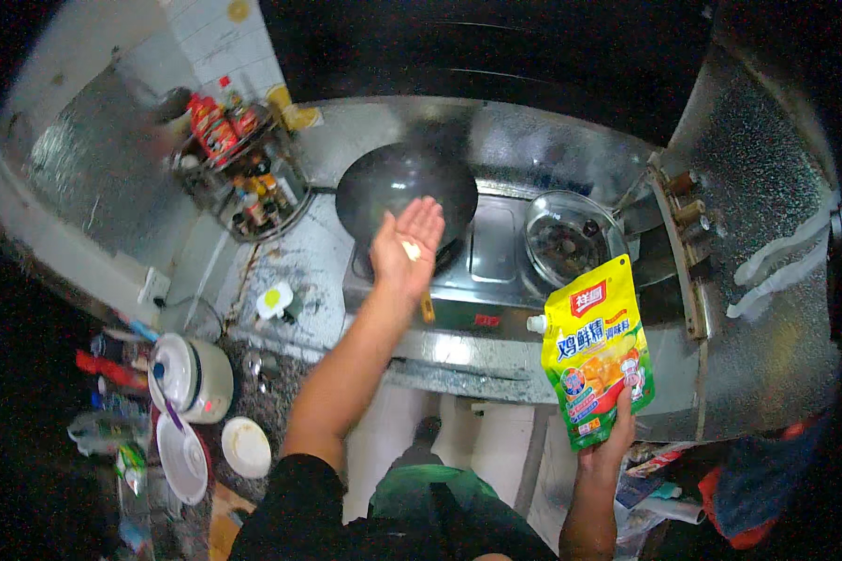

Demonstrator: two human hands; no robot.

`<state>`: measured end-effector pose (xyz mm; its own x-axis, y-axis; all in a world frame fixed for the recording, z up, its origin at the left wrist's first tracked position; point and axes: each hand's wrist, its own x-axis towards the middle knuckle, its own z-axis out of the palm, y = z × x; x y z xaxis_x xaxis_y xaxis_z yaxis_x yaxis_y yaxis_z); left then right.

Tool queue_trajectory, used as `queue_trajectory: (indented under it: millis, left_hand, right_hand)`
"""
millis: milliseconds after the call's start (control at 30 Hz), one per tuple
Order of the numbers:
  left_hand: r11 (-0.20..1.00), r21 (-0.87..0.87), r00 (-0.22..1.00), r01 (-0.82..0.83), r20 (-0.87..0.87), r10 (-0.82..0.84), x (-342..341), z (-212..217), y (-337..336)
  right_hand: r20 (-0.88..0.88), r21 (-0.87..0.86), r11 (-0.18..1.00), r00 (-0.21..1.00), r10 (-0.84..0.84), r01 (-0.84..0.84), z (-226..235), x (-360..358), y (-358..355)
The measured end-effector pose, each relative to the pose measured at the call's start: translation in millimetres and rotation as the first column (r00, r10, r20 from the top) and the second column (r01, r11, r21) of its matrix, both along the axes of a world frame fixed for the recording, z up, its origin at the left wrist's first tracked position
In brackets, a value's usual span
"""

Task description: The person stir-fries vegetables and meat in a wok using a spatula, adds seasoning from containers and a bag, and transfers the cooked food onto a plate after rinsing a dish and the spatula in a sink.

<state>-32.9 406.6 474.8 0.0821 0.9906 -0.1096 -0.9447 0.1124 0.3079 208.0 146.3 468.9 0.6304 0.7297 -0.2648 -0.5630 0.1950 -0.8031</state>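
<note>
Left hand (pixel 405 234), fingers extended, is palm-up at six o'clock on the wok (pixel 370 187), presumably retaining the pale heap (pixel 412 251). Right hand (pixel 612 435) grips the yellow pouch (pixel 601 341) low, at four o'clock, near-upright, likely preventing spillage.

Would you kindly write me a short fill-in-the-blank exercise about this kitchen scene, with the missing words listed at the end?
1. The spout cap of the yellow and green pouch, which is in the right hand, is coloured ____.
2. The left hand has its palm turned ____, with a small pale substance on it.
3. In the picture, the dark wok is to the ____ of the round glass lid.

Missing words: white; up; left.
</note>
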Motion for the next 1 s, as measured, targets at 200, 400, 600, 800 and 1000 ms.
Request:
queue_trajectory:
  millis: [200, 400, 600, 800, 1000]
  left_hand:
    - [0.984, 0.175, 0.701, 0.043, -0.707, 0.096, -3.2, -31.7, 156.5]
    - [0.860, -0.081, -0.641, 0.503, -0.702, 0.309, -17.1, -50.6, 202.7]
    - [0.884, 0.324, -0.212, 0.338, -0.889, 0.407, -46.2, -35.5, 190.2]
    - [0.983, 0.183, 0.762, 0.022, -0.640, 0.102, -92.4, -4.0, 111.6]
    - [0.991, 0.061, 0.885, -0.119, -0.446, 0.134, -149.8, -15.3, 11.8]
  right_hand:
    - [0.045, -0.057, 0.986, 0.987, -0.156, 0.159, -17.9, -8.6, 10.4]
    - [0.068, -0.105, 0.953, 0.958, -0.277, 0.283, -13.1, -14.0, 16.7]
    - [0.079, -0.093, 0.960, 0.963, -0.257, 0.264, -14.5, -9.6, 42.6]
    - [0.258, 0.073, 0.991, 0.957, -0.130, 0.115, 14.4, -39.9, 132.8]
    - [0.616, 0.064, 0.998, 0.788, -0.020, -0.025, 23.1, -74.6, 233.3]
